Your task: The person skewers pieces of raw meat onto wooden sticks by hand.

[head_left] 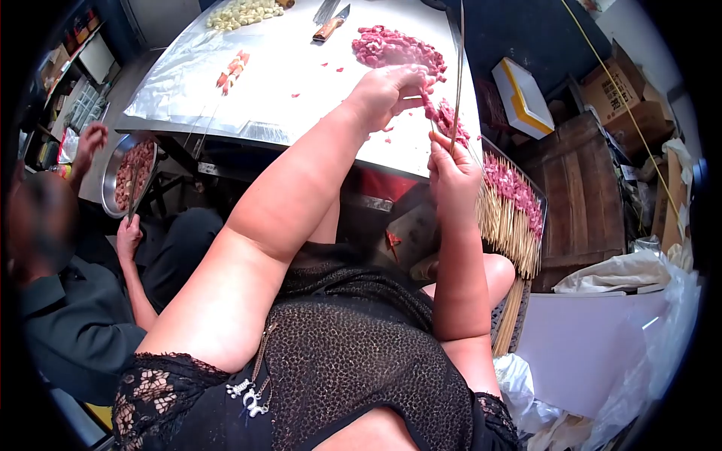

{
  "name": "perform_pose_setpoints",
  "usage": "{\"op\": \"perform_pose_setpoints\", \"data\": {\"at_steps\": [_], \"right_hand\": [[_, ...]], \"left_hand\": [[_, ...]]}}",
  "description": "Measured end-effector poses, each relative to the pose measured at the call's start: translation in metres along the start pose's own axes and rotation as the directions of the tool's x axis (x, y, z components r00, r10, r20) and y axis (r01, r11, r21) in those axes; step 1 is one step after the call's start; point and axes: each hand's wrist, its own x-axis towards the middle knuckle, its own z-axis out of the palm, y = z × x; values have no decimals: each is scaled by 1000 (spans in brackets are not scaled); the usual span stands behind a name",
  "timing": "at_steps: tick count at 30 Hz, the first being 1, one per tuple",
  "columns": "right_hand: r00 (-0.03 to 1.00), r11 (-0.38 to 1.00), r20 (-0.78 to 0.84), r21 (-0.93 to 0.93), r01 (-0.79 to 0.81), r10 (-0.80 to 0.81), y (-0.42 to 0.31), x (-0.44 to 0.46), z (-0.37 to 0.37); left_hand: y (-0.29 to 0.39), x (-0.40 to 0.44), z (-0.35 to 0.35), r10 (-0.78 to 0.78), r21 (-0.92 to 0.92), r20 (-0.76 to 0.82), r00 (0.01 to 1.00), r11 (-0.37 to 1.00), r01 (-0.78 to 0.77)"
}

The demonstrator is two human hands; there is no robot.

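My left hand [387,96] is closed in a pinch on a piece of raw red meat [426,98] above the near right part of the white table [331,105]. Just below and to the right, my right hand [455,171] grips thin skewers [459,68]. One long skewer stands up past the table's edge, and another points toward the meat at my left fingers. Beyond my hands lies a heap of cut raw meat [395,51], with a smaller strip of meat [451,120] nearer my right hand. Fingers partly hide where skewer and meat meet.
A tray of meat skewers [515,195] stands right of the table. A knife [331,24], pale cloves [244,13] and a few loaded skewers [232,72] lie on the table. At left a seated co-worker [83,316] holds a skewer by a metal bowl [107,188] of meat.
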Motion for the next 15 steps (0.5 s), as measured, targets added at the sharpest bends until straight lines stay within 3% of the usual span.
{"op": "perform_pose_setpoints", "data": {"at_steps": [2, 4, 7, 11, 13, 15], "right_hand": [[1000, 1000, -19, 25, 15, -14, -1, 2, -7], [1000, 1000, -10, 22, 16, -16, -1, 2, -12], [1000, 1000, 13, -26, 8, -8, 0, -3, -15], [999, 999, -9, -11, -48, 47, -3, -7, -14], [997, 996, 35, 55, -72, 71, -3, -5, -17], [993, 988, 84, 119, -96, 87, -3, -4, -16]], "left_hand": [[-4, 4, -6, -69, 29, -45, 997, 997, 70], [-1, 5, -9, -44, 39, -38, 998, 998, 45], [2, 7, -12, -85, -123, -108, 990, 990, 71], [3, 7, -11, -77, -121, -134, 988, 991, 61], [0, 7, -13, -85, 91, -42, 995, 992, 89], [-2, 5, -9, -109, 84, -13, 994, 990, 109]]}}
